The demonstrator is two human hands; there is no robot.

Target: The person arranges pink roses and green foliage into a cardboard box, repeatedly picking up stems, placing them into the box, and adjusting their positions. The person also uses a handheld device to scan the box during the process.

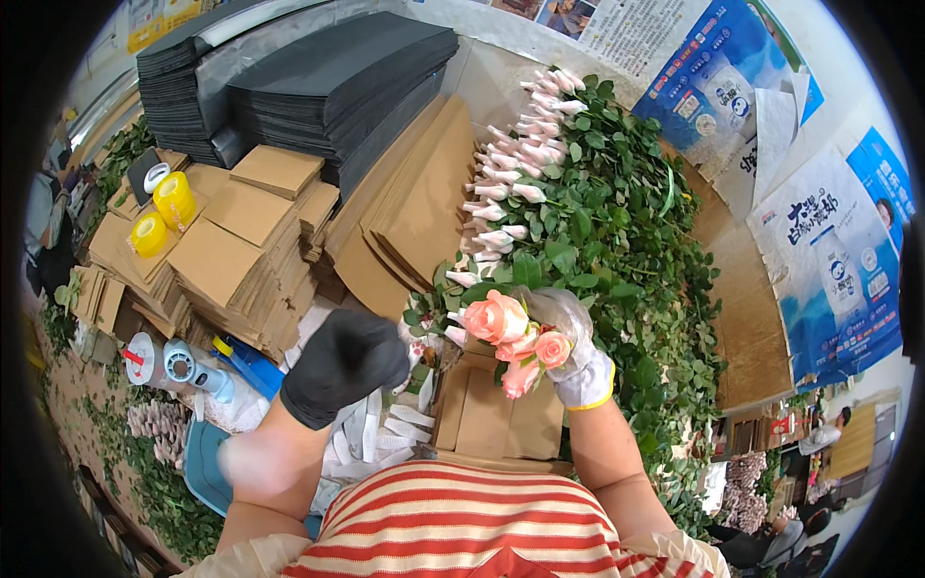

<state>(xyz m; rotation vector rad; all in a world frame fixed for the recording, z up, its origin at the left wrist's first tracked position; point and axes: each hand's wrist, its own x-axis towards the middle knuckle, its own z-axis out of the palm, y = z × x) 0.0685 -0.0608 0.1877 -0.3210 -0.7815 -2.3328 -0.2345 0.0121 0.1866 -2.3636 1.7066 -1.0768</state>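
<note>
In a pale glove with a yellow cuff, my right hand (578,361) is closed around a few peach-pink roses (501,320), their open blooms pointing left. My left hand (355,368), in a black glove, is curled into a fist to the left of the blooms and apart from them. Whatever its fingers hold, if anything, is hidden. Just beyond my right hand lies a large pile of leafy rose stems (617,212). Along the pile's left side, many rose heads (501,183) sit in pale sleeves. Below the roses is a brown cardboard box (501,409).
Stacked cardboard pieces (217,252) stand at the left, with yellow tape rolls (173,200) on top. Black sheets (337,87) are piled behind. A blue bin (207,467) and white strips (381,433) lie near my left forearm. Printed sheets cover the right wall (819,250).
</note>
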